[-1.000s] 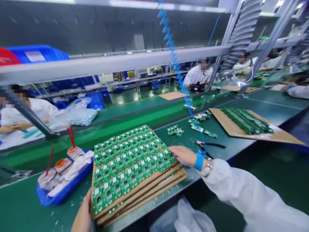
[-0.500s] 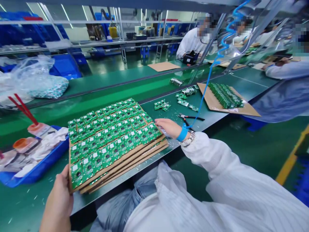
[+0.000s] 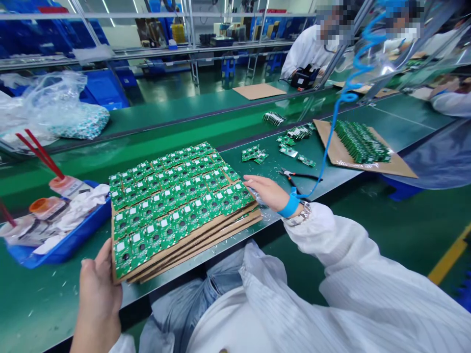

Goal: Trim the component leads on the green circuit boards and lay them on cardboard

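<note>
A stack of cardboard sheets [image 3: 206, 241] lies near the front edge of the green bench, its top sheet covered with rows of small green circuit boards [image 3: 176, 196]. My left hand [image 3: 99, 277] grips the near left corner of the top sheet, thumb along the side and fingertips hidden beneath. At the opposite side, my right hand [image 3: 270, 193] is closed against the right edge of the sheet; its lower fingers are partly hidden. A blue wrist strap [image 3: 290, 203] with a coiled cord circles my right wrist. Just beyond that hand lie cutting pliers [image 3: 300, 175] with black handles, spread apart.
To the left, a blue tray [image 3: 73, 240] holds orange-topped bottles, red sticks and white cloths. Loose boards [image 3: 253, 153] lie behind the pliers. Another cardboard sheet with packed boards [image 3: 362, 142] sits at right. A blue coiled cord [image 3: 331, 127] hangs down. Co-workers [image 3: 309, 44] sit beyond.
The whole view has shifted, so the bench things appear further right. Both hands stay at the sheet's sides, and the top sheet looks more nearly lined up with the stack below.
</note>
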Demonstrator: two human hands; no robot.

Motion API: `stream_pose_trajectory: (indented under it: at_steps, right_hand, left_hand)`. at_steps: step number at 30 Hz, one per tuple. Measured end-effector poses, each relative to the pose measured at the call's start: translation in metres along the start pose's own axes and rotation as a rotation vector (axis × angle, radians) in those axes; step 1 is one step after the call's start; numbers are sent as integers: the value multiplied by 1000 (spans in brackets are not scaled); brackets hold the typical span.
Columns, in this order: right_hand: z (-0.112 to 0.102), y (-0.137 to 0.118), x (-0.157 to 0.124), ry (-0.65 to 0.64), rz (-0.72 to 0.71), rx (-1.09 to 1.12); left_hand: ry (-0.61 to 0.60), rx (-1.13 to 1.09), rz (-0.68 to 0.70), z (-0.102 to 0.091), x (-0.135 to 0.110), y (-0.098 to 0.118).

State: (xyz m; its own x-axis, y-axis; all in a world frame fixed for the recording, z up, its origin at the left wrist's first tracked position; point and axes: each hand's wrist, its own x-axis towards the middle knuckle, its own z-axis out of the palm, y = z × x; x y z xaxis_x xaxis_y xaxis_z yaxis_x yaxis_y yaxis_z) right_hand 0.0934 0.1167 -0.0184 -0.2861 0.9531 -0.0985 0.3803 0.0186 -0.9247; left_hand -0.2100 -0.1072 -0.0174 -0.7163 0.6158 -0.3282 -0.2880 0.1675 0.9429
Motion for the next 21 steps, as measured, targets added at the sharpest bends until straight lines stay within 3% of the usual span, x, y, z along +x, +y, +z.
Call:
stream_pose_trajectory:
  at_steps: [3, 11, 17, 21]
  right_hand:
    - [-4, 3, -5, -3, -6, 2]
    - [-5, 11, -10, 12, 35, 55]
    - [3, 11, 12, 50, 131, 95]
    - [6, 0, 37, 36, 176, 124]
  left_hand:
    - [21, -115, 51, 3, -6, -1]
    - [61, -134, -5, -11, 3, -14]
    - [150, -150, -131, -15, 11, -2]
    - [79, -144, -254, -14, 18, 12]
